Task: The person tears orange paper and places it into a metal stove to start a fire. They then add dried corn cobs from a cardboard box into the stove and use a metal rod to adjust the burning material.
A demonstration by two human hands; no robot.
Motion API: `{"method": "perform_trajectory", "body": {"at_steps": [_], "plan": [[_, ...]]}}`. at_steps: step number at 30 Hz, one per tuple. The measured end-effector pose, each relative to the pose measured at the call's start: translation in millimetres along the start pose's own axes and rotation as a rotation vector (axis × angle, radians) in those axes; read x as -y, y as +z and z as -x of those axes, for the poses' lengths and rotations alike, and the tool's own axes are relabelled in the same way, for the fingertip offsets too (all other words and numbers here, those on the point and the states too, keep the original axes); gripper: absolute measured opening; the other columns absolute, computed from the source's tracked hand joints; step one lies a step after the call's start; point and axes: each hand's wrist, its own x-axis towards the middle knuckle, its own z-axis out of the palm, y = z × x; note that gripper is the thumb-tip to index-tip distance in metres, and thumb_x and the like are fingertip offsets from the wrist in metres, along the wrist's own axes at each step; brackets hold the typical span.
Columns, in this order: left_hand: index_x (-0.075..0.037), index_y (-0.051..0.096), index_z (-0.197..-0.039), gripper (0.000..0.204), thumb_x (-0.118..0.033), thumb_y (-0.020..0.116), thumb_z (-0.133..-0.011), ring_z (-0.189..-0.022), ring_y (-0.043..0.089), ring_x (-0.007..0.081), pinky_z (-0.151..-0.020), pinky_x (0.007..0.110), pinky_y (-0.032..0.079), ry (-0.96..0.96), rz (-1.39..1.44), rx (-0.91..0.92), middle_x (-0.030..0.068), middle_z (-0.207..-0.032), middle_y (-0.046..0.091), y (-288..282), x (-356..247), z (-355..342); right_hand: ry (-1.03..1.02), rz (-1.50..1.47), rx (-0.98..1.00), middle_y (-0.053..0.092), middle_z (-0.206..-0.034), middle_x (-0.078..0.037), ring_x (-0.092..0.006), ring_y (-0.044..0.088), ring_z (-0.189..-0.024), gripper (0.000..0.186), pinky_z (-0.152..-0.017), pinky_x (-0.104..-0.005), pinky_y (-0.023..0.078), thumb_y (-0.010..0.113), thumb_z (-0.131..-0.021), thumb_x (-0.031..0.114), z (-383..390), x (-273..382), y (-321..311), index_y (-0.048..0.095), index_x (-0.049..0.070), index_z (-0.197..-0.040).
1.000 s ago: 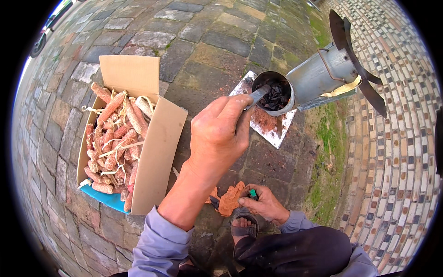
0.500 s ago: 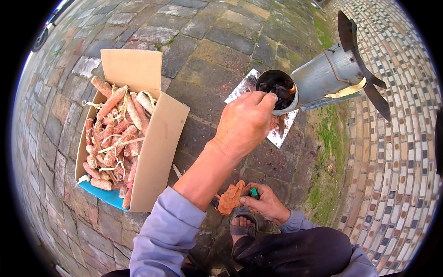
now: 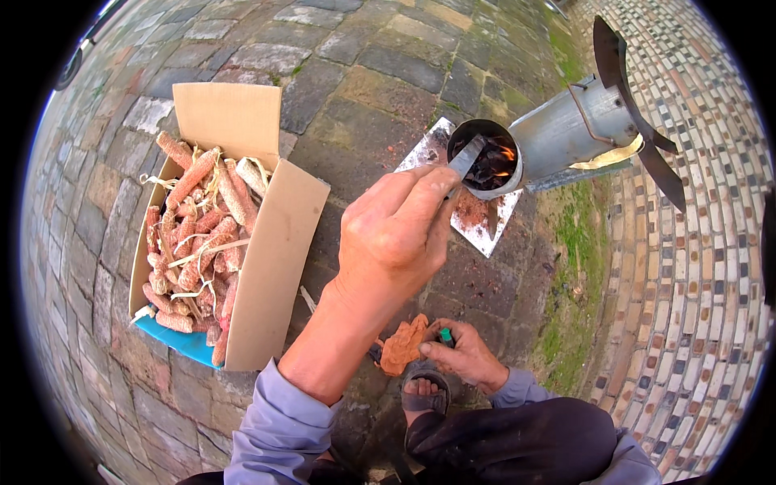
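Grey stone paving [image 3: 388, 56] runs under everything, rough and mossy at the joints, with a strip of grass [image 3: 578, 267] and a curved band of small patterned bricks [image 3: 695, 267] to my right. On the left sits an open cardboard box [image 3: 279, 267], flaps up, packed with dry reddish corn cobs [image 3: 198, 234] and pale husk strands; a blue edge shows beneath its near corner. Ahead I see a grey metal pipe [image 3: 566, 129] lying on its side, its round mouth facing me with dark char and a small orange flame [image 3: 507, 152] inside, and flat dark blades at its far end. It rests over a shiny metal sheet [image 3: 485, 230] dusted with red-brown ash. My left hand [image 3: 396, 238] is closed around a thin flat metal tool [image 3: 467, 158], whose tip reaches into the pipe mouth. My right hand [image 3: 462, 356] lies low near my sandalled foot [image 3: 424, 396], fingers curled onto an orange crumpled lump [image 3: 402, 346] and a small green piece. There is free paving between box and sheet, and more beyond the pipe.
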Motion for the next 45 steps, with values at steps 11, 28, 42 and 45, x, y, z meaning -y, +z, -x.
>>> {"method": "perform_trajectory", "body": {"at_steps": [11, 28, 42, 45], "plan": [[0.007, 0.058, -0.109, 0.024, 0.011, 0.066, -0.088, -0.101, 0.066, 0.0197, -0.083, 0.030, 0.056, -0.705, 0.414, -0.183, 0.0204, -0.116, 0.064, 0, -71, 143, -0.185, -0.348, -0.024, 0.063, -0.078, -0.005, -0.0042, 0.045, -0.056, 0.050, -0.048, -0.0217, 0.034, 0.069, -0.093, 0.040, 6, 6, -16, 0.056, -0.005, -0.112], [-0.006, 0.062, -0.117, 0.046, -0.026, 0.079, -0.080, -0.112, 0.059, 0.0304, -0.096, 0.041, 0.047, -0.409, 0.166, 0.648, 0.0100, -0.121, 0.065, -19, -57, 235, 0.010, -0.204, -0.294, 0.055, -0.069, -0.001, -0.0066, 0.044, -0.046, 0.020, -0.039, -0.0258, 0.032, 0.071, -0.086, 0.014, 12, -50, -48, 0.057, 0.002, -0.095], [-0.005, 0.055, -0.131, 0.048, -0.009, 0.058, -0.083, -0.127, 0.048, 0.0361, -0.108, 0.045, 0.041, -0.123, -0.423, 1.218, 0.0168, -0.135, 0.052, -99, 41, 218, -0.007, 0.181, -0.808, 0.061, -0.116, -0.020, -0.0283, 0.063, -0.102, 0.067, -0.088, -0.0409, 0.050, 0.075, -0.085, 0.020, -36, -181, -160, 0.043, -0.010, -0.136], [-0.004, 0.056, -0.129, 0.045, -0.011, 0.056, -0.084, -0.119, 0.052, 0.0334, -0.102, 0.044, 0.045, -0.191, -0.402, 1.212, 0.0136, -0.126, 0.055, -102, 41, 216, 0.036, 0.233, -0.769, 0.059, -0.123, -0.023, -0.0316, 0.058, -0.116, 0.067, -0.097, -0.0411, 0.046, 0.077, -0.082, 0.020, -24, -157, -153, 0.047, -0.012, -0.133]]}}
